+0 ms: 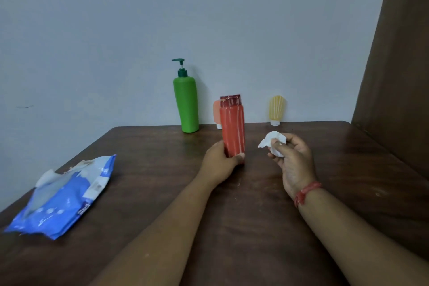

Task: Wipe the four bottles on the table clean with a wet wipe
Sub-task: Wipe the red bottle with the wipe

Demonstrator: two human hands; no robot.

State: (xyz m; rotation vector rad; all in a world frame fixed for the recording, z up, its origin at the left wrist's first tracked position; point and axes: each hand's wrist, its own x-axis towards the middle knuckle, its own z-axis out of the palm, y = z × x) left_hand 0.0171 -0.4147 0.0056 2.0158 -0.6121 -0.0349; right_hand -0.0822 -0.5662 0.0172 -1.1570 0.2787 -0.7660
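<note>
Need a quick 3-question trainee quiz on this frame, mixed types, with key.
1. True or false: the left hand holds the green bottle.
2. What does the right hand hold? A) wipe B) wipe pack C) yellow tube
3. Fill in: the red bottle partly hides the ___ tube at the wall.

Key: 1 false, it holds the red bottle; 2 A; 3 orange.

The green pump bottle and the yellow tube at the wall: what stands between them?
In the head view, a pink tube stands between the green pump bottle and the yellow tube, partly hidden by the red bottle gripped in the left hand.
</note>
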